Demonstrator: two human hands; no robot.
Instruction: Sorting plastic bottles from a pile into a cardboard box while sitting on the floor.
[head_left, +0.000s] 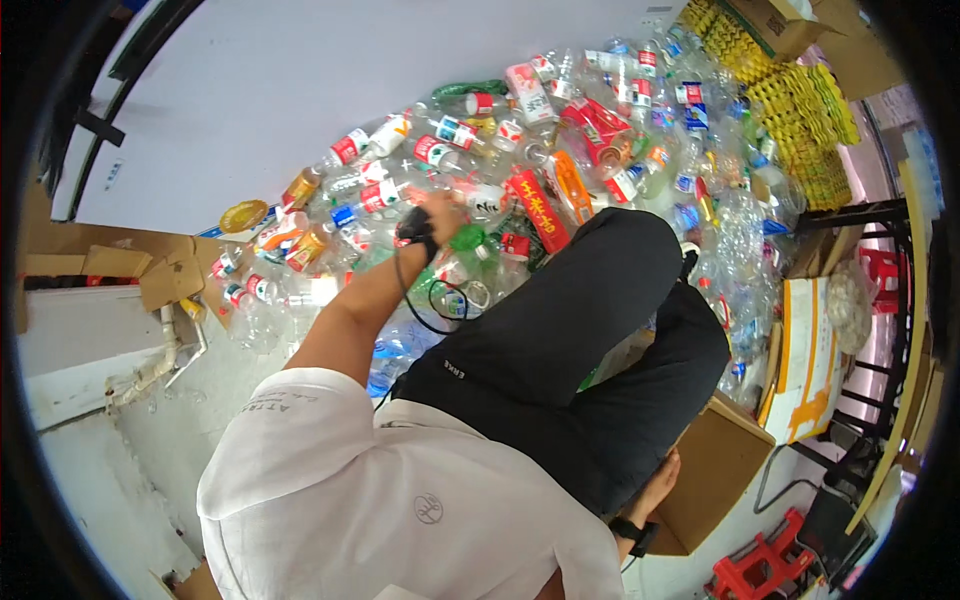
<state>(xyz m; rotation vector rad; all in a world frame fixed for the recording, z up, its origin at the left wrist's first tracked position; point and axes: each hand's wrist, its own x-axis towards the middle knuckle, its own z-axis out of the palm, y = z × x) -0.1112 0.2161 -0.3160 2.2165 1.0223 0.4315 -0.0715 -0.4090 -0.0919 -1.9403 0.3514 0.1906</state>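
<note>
My left hand (444, 215) reaches into a heap of plastic drink bottles, with a dark device strapped at its wrist. Its fingertips are beside a clear bottle with a red label (380, 195) and a white-labelled bottle (484, 199). Whether the fingers grip either one is not plain. Close to that wrist sits a green plastic bottle (471, 240). A tall red carton (538, 210) lies to the right of the hand. My right hand (661, 480), also with a black wrist strap, is low beside my thigh, against a cardboard box (720, 472); its fingertips are partly hidden.
A black cable (409, 292) loops from my left wrist. Yellow egg trays (802, 120) are stacked at the upper right. A taped white foam box (802, 360) stands by a black metal rack (892, 225). Red plastic stools (761, 562) are at the lower right. A white panel (300, 82) borders the heap.
</note>
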